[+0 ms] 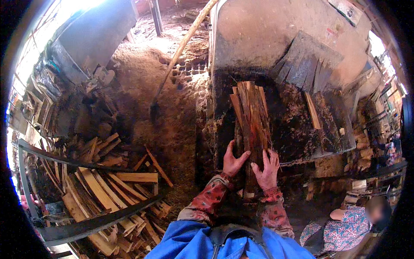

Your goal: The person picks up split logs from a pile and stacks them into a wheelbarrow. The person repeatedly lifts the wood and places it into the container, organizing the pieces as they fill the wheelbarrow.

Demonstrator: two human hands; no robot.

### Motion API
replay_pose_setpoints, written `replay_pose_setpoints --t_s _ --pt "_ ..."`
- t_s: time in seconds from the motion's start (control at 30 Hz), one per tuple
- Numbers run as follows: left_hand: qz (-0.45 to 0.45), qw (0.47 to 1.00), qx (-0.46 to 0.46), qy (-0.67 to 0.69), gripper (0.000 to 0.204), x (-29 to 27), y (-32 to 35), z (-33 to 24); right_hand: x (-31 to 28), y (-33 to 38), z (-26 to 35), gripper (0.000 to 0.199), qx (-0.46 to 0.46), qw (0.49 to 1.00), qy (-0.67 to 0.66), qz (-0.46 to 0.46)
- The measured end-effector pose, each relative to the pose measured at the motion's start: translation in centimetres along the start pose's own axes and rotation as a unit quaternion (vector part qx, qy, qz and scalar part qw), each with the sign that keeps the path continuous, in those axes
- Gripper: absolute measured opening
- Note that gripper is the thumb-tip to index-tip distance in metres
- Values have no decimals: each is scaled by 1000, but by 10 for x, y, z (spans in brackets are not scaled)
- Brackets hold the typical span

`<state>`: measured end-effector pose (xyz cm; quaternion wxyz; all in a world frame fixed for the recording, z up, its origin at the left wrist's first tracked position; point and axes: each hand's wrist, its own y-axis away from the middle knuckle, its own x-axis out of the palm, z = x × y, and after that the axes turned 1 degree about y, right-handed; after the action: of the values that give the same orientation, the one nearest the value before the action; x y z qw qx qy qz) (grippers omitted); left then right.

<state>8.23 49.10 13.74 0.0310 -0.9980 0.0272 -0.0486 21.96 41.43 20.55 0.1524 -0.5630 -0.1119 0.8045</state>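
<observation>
long-handled tool (183,45) slanting over floor (136,90) — metal rack (77,230) of wood slats (101,190), person (340,214) in patterned top (347,231)

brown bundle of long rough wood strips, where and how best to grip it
Likely by both long sides near its closer end, left hand and right hand coming from the near side: the brown wood bundle points away from the camera and splays at its far end.

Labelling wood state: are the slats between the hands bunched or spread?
Bunched, slightly fanned at the far end: the slats lie lengthwise together, left hand and right hand flanking them.
</observation>
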Motion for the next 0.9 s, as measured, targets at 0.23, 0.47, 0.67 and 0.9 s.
replay_pose_setpoints --t_s 0.23,0.47,0.67,0.9 --pt "6 1000 -10 27 80 0 -2 -14 4 0 -4 62 3 1000 -6 -12" --pt "21 995 -9 94 71 -5 -4 1 8 3 2 62 -6 1000 -10 -18" --pt "32 993 -26 107 71 -9 -3 -14 10 5 -1 63 6 1000 -23 -12" --pt "19 996 -29 81 76 -12 -1 -17 13 7 0 65 11 1000 -11 -13"
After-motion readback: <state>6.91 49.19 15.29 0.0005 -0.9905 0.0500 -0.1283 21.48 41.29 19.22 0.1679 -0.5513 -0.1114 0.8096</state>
